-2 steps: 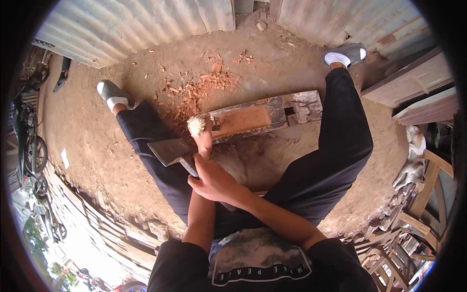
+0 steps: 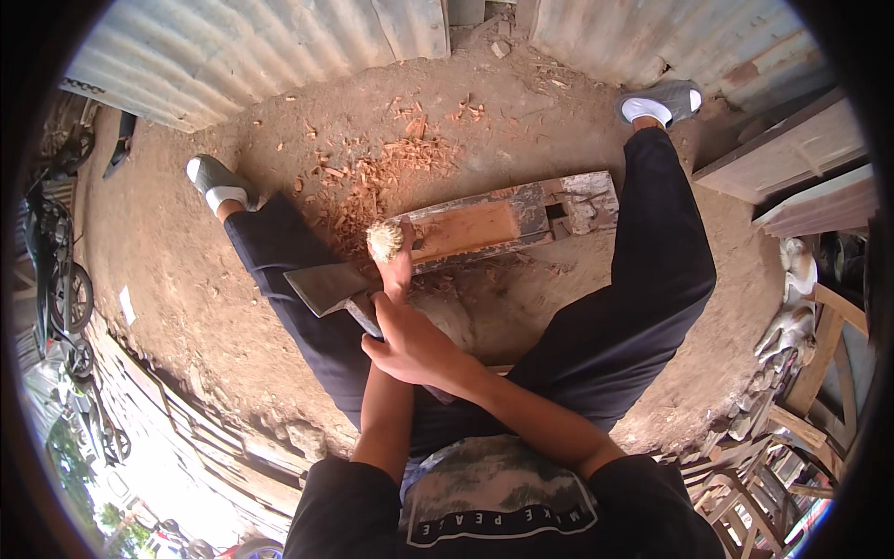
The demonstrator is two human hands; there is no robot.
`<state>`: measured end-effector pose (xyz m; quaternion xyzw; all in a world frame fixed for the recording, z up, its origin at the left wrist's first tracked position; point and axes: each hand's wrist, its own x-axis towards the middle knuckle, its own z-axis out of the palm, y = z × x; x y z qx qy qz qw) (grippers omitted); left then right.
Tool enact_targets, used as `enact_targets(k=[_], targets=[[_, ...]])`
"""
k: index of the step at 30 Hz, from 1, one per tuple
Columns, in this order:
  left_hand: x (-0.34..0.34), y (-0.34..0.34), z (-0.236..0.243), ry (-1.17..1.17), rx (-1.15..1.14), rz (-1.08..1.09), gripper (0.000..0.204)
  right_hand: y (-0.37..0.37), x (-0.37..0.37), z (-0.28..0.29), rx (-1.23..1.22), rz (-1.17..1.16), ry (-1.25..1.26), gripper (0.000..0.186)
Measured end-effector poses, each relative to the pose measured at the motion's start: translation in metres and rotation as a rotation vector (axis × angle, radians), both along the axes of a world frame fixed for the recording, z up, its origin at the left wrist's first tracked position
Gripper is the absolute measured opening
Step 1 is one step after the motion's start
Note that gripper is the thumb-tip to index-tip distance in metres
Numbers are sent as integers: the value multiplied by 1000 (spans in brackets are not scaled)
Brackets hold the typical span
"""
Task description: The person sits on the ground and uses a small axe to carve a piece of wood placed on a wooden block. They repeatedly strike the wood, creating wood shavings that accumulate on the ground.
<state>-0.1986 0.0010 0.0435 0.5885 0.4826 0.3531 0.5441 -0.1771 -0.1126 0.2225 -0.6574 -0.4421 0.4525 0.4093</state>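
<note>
My right hand (image 2: 410, 343) is closed round the handle of a hatchet (image 2: 326, 287), whose broad grey blade points left above my left thigh. The right forearm crosses over my left one. Beyond it my left hand (image 2: 396, 270) is closed on a piece of wood with a pale, rough round end (image 2: 386, 240); the rest of that piece is hidden. Close to my left hand is the left end of a worn wooden block (image 2: 466, 229), which has a shallow reddish hollow and a square dark hole and lies between my legs.
Reddish wood chips (image 2: 410, 156) are scattered on the dirt floor beyond the block. Corrugated metal sheets (image 2: 261, 56) stand at the back. Boards (image 2: 792, 154) lean at right, near a pale animal (image 2: 787, 334) lying down and wooden frames (image 2: 736, 503). Motorcycles (image 2: 65, 289) stand far left.
My left hand and the pale-ended piece of wood have shifted slightly to the right. The hatchet and my right hand have hardly moved.
</note>
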Motion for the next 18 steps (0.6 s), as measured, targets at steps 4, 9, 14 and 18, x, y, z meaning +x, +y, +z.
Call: enact_targets(k=[4,9,14,18], targets=[[5,-5,0,10,-109,80,27,-5,17,7,-39,-32,8,36],[-10,5,-18,-31,-228,244,32,-15,38,9,-55,-75,51,35],[-5,4,-24,-402,-498,365,34,-47,64,-18,-231,-110,103,33],[-31,23,-46,-567,-423,245,37,-71,79,-17,-418,-109,353,30]])
